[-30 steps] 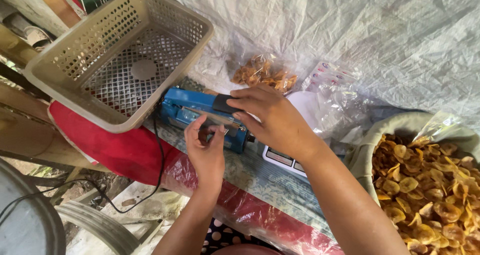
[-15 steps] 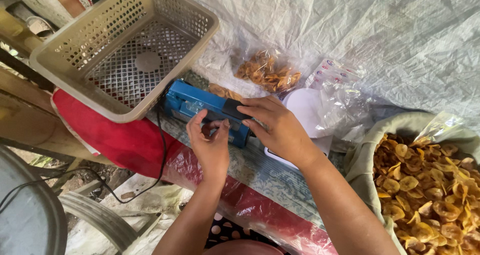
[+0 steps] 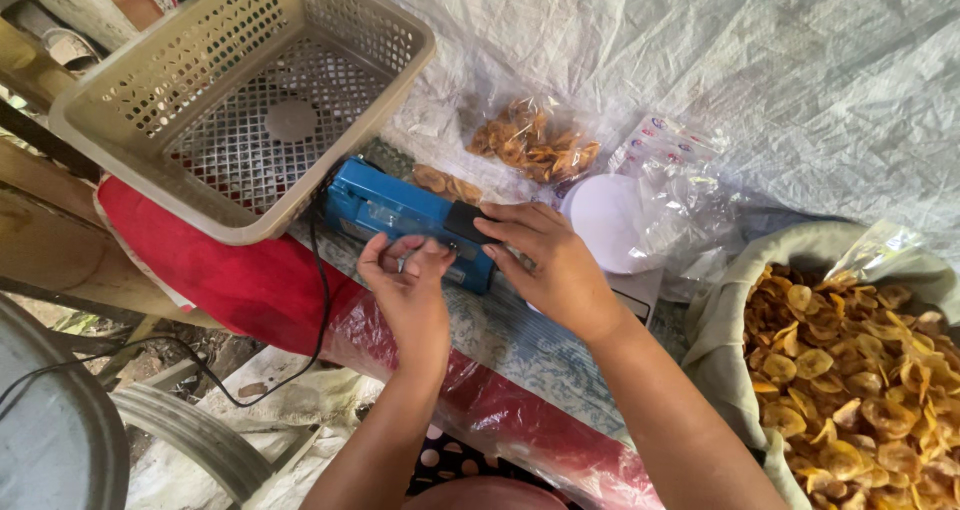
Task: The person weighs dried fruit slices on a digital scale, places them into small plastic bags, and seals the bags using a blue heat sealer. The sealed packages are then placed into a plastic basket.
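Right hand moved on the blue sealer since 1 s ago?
No real shift. The right hand still presses the black handle of the blue heat sealer; the whole view moved, not the hand relative to the sealer.

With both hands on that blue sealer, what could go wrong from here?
1. The left hand has its fingertips at the front edge of the blue heat sealer while the right hand rests on its black handle; fingers might get pinched or burned.
2. The black power cord hangs off the table edge and might snag.
3. The beige perforated plastic basket leans against the sealer and may slide.
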